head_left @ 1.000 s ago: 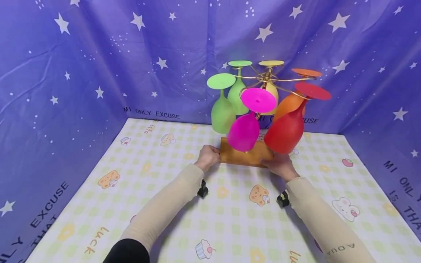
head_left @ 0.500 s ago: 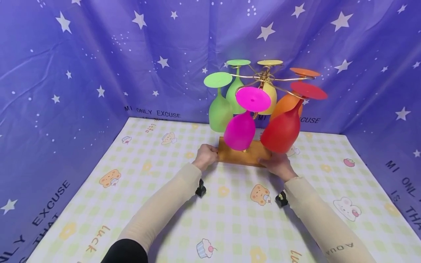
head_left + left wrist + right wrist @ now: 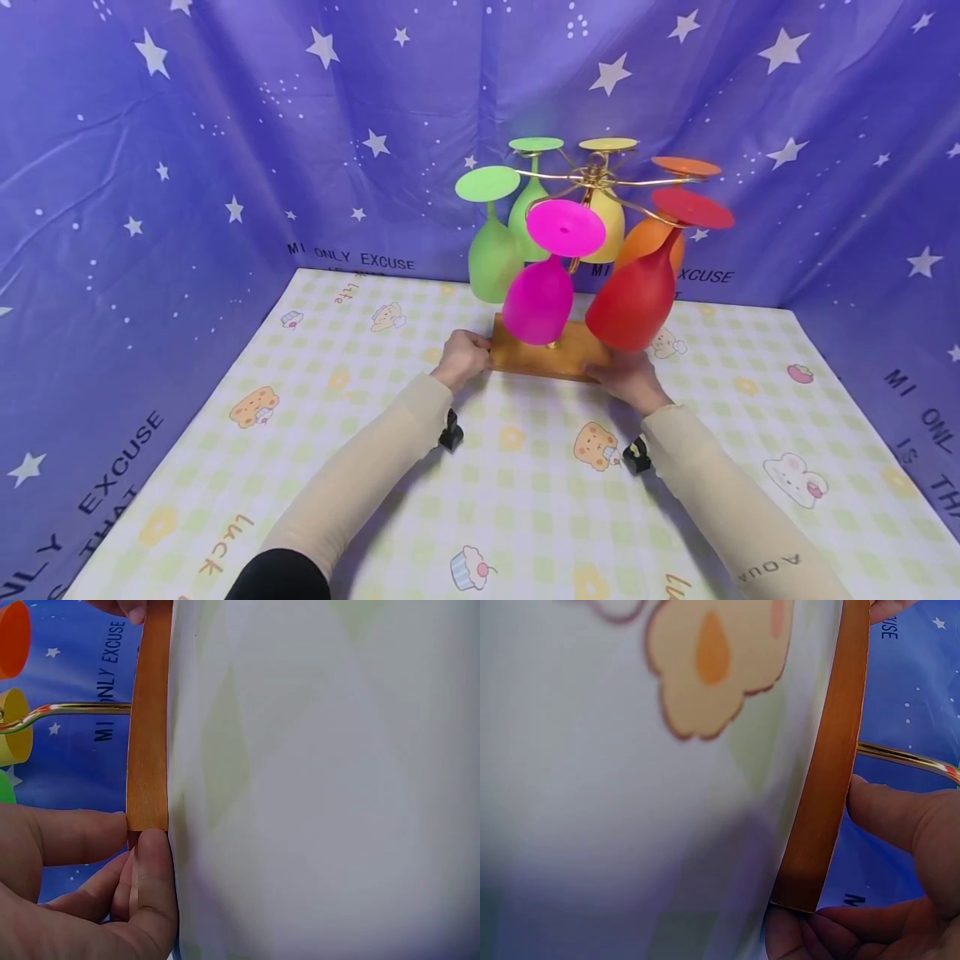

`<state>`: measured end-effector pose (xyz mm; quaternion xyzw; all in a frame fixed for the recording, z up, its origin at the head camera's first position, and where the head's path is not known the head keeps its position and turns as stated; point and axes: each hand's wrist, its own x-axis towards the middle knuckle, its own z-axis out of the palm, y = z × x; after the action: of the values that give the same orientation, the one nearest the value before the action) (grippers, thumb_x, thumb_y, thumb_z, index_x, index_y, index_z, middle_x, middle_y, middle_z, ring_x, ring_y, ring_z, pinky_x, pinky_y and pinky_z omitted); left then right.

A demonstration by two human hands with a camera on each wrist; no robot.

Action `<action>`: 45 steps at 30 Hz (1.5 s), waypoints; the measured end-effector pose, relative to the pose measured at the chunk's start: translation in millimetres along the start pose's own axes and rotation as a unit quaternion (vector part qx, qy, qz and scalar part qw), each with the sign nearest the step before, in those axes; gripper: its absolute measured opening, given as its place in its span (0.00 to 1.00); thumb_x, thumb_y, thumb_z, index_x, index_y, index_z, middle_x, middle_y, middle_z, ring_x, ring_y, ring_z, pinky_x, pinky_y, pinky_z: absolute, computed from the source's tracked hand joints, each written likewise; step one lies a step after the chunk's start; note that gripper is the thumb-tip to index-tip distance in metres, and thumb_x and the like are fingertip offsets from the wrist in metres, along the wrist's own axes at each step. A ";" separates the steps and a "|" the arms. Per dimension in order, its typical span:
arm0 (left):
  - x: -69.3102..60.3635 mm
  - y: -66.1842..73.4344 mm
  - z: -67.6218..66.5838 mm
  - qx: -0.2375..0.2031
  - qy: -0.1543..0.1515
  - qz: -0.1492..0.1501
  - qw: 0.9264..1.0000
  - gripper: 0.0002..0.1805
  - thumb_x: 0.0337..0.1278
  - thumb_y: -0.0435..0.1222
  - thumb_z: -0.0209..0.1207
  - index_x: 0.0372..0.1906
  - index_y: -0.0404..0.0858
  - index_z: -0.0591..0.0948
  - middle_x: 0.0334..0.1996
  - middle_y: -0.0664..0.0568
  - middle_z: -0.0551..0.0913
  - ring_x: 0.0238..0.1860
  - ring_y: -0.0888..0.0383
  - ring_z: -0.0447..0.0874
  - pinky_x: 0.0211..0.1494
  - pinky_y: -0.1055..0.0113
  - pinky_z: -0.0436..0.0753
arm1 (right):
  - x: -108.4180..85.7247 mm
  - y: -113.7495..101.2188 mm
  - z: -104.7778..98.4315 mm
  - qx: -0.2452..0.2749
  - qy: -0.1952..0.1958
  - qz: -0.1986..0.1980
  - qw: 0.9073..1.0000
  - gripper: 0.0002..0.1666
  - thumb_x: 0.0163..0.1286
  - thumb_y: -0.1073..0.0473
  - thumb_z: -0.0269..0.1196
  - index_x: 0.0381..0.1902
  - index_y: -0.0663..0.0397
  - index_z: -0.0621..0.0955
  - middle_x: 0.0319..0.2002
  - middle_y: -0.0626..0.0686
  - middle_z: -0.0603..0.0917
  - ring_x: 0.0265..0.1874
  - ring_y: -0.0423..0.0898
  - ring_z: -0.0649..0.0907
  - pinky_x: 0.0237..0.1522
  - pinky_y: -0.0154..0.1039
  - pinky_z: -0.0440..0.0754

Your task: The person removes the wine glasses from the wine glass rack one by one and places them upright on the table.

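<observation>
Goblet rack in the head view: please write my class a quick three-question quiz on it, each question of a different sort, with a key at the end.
1. Count: how many goblets can be seen hanging on the goblet rack in the head view?
2. True or false: the red goblet hangs with its foot at the bottom.
3. Fill in the missing word: the left hand and the right hand hold opposite ends of the rack's wooden ____.

Key
1. Six.
2. False: the red goblet hangs upside down, its foot at the top.
3. base
</observation>
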<state>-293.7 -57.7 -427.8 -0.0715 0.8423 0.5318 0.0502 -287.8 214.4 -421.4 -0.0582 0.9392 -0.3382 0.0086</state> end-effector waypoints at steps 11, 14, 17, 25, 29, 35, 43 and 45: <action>-0.9 -5.9 -8.8 -0.026 -0.004 -0.001 1.000 0.19 0.36 0.20 0.59 0.42 0.29 0.85 0.41 0.41 0.85 0.37 0.52 0.81 0.34 0.69 0.81 | -0.7 -7.1 5.0 0.000 -0.009 0.011 1.000 0.46 0.59 0.56 0.68 0.69 0.67 0.60 0.66 0.67 0.65 0.65 0.64 0.64 0.65 0.60 0.59; -1.8 -6.5 -11.1 -0.022 -0.002 0.004 1.000 0.20 0.35 0.20 0.59 0.41 0.29 0.85 0.41 0.40 0.85 0.39 0.51 0.81 0.35 0.68 0.81 | 0.2 -8.0 6.8 0.009 -0.007 0.011 1.000 0.44 0.59 0.57 0.68 0.68 0.65 0.61 0.65 0.66 0.66 0.65 0.62 0.64 0.66 0.59 0.59; -2.3 -7.0 -13.6 -0.017 0.000 0.004 1.000 0.20 0.35 0.20 0.59 0.41 0.29 0.85 0.41 0.41 0.85 0.39 0.51 0.80 0.34 0.69 0.80 | 1.5 -8.6 9.1 0.005 -0.006 0.000 1.000 0.42 0.58 0.57 0.68 0.66 0.64 0.63 0.64 0.65 0.68 0.65 0.61 0.65 0.66 0.59 0.60; -3.1 -7.9 -18.6 -0.041 -0.012 -0.012 0.999 0.17 0.40 0.19 0.59 0.42 0.27 0.84 0.37 0.39 0.85 0.26 0.56 0.82 0.34 0.66 0.84 | -0.7 -15.2 10.3 -0.006 -0.012 0.011 1.000 0.40 0.59 0.55 0.68 0.64 0.66 0.66 0.61 0.66 0.70 0.62 0.62 0.69 0.63 0.59 0.64; -3.9 -8.6 -21.1 -0.047 -0.016 -0.013 0.999 0.18 0.41 0.19 0.58 0.43 0.27 0.83 0.39 0.39 0.85 0.27 0.55 0.83 0.37 0.63 0.84 | -0.7 -18.1 11.8 -0.019 -0.011 0.004 1.000 0.40 0.59 0.54 0.68 0.63 0.66 0.67 0.60 0.66 0.71 0.61 0.62 0.70 0.62 0.59 0.65; -3.9 -10.6 -25.3 -0.038 -0.014 -0.010 0.999 0.18 0.40 0.19 0.59 0.42 0.27 0.84 0.39 0.40 0.85 0.29 0.56 0.81 0.34 0.66 0.83 | 0.2 -20.4 14.9 -0.016 -0.010 0.002 1.000 0.41 0.59 0.54 0.68 0.64 0.65 0.65 0.62 0.66 0.70 0.62 0.62 0.69 0.63 0.59 0.63; -2.9 -12.6 -29.5 -0.036 -0.012 -0.012 0.999 0.20 0.36 0.18 0.57 0.43 0.27 0.83 0.36 0.39 0.85 0.26 0.56 0.80 0.34 0.65 0.83 | 0.1 -24.0 17.5 -0.002 -0.009 0.009 1.000 0.41 0.58 0.54 0.68 0.63 0.66 0.66 0.61 0.65 0.70 0.62 0.61 0.69 0.63 0.58 0.64; -2.8 -13.3 -30.1 -0.034 -0.013 -0.013 0.999 0.21 0.36 0.18 0.57 0.43 0.27 0.83 0.36 0.40 0.85 0.26 0.56 0.80 0.34 0.65 0.83 | -0.1 -24.3 18.4 -0.002 -0.008 0.010 1.000 0.40 0.58 0.54 0.68 0.63 0.66 0.66 0.61 0.65 0.70 0.61 0.61 0.69 0.63 0.58 0.64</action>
<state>-288.9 -90.3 -426.2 -0.0768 0.8218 0.5607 0.0658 -284.1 184.2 -420.1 -0.0518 0.9404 -0.3356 0.0194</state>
